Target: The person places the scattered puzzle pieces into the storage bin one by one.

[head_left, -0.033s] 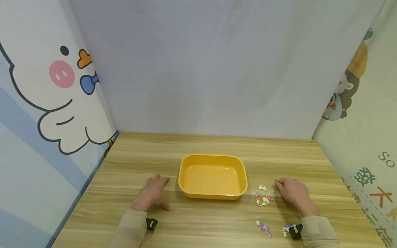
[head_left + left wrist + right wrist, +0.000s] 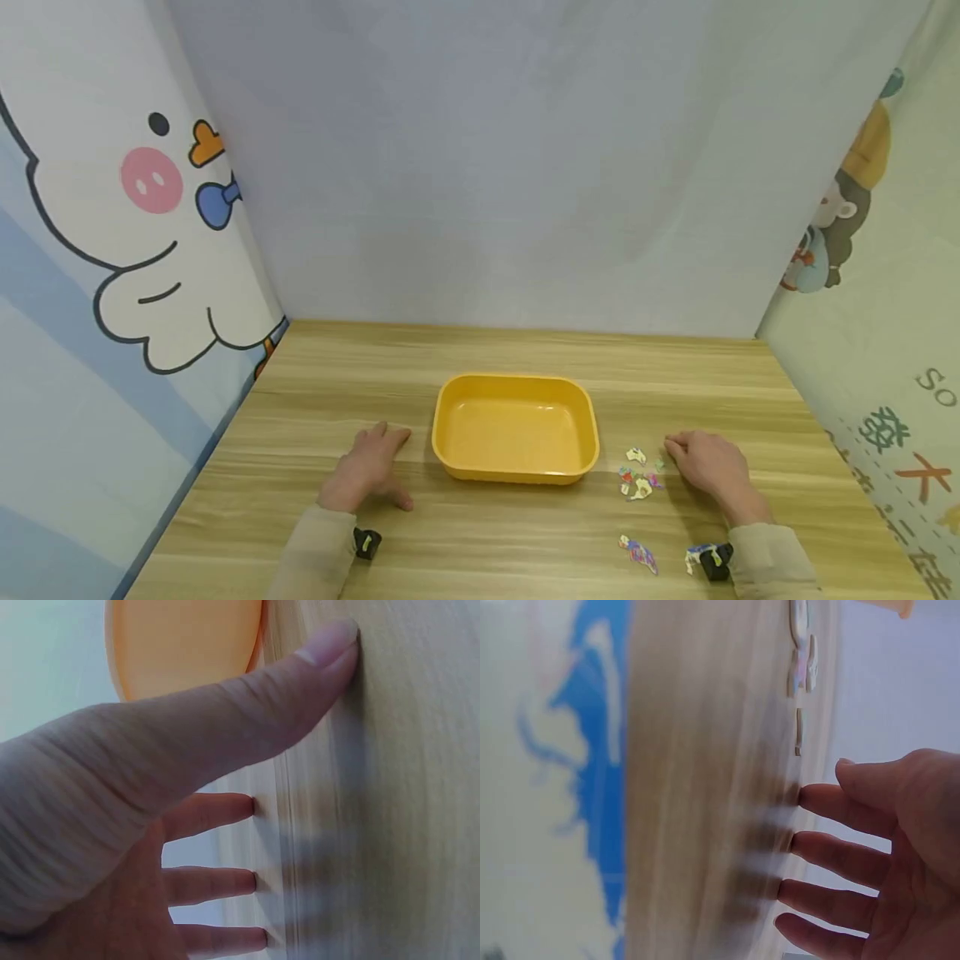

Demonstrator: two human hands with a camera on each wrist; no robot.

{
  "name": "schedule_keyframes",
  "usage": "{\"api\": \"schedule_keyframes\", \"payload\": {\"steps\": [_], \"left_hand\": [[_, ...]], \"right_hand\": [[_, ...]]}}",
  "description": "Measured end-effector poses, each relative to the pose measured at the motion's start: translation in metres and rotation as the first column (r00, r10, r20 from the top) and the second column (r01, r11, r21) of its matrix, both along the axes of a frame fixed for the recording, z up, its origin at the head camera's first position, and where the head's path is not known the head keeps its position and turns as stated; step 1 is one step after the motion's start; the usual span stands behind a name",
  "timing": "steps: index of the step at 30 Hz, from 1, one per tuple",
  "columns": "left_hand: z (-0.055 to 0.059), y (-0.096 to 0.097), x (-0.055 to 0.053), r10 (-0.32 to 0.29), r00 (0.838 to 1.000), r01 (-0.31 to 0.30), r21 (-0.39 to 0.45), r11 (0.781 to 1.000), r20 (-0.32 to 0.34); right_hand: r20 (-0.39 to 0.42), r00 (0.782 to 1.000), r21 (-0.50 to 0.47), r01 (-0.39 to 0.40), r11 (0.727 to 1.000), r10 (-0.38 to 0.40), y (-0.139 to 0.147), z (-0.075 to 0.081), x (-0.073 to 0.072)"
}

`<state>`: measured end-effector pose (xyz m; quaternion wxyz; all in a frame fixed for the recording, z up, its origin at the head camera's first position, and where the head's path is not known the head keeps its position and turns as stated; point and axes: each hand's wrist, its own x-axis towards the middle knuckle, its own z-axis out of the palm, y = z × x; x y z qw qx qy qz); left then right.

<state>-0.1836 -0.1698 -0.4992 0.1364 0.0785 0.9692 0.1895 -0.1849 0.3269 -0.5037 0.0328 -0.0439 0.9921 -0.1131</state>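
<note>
My left hand [image 2: 367, 467] rests fingertips-down on the table, left of a yellow plastic tub [image 2: 441, 462]. In the left wrist view its thumb [image 2: 247, 712] and fingers are spread, with nothing held. To the right of the tub, my right hand [image 2: 708, 461] touches the tabletop with its fingertips, its fingers lightly bent and holding nothing in the right wrist view. Beside it lies a small cluster of flat, irregular coloured pieces [image 2: 641, 488]. A purple-and-white piece [image 2: 641, 556] lies nearer the front. A blue-and-white piece [image 2: 697, 552] is partly hidden by the right wrist camera.
The wood-grain table [image 2: 510, 533] carries everything. A plain grey cloth [image 2: 487, 167] hangs behind it, with printed cloths at left [image 2: 67, 250] and right [image 2: 885, 350]. Black wrist cameras sit at both sleeves. A large blurred blue-and-cream piece [image 2: 600, 697] fills the right wrist view's left side.
</note>
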Motion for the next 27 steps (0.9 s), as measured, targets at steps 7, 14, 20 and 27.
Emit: {"api": "schedule_keyframes", "payload": {"steps": [7, 14, 20, 27], "left_hand": [[-0.002, 0.0, 0.003, -0.019, 0.999, 0.018, -0.008, 1.0, -0.029], [-0.001, 0.002, 0.0, -0.051, 0.996, 0.05, -0.009, 0.999, -0.069], [0.0, 0.003, -0.015, -0.085, 0.967, 0.071, -0.069, 0.995, -0.241], [0.011, 0.005, -0.052, -0.068, 0.924, 0.041, -0.078, 0.996, -0.376]], "right_hand": [[0.012, 1.0, -0.022, -0.01, 1.0, 0.011, 0.0, 0.002, 0.0], [0.03, 0.999, -0.07, 0.014, 0.997, -0.012, -0.008, 0.007, -0.005], [-0.066, 0.995, -0.126, -0.08, 0.989, 0.072, -0.031, 0.011, -0.017], [-0.085, 0.984, -0.085, -0.164, 0.983, 0.156, -0.058, 0.03, -0.042]]}}
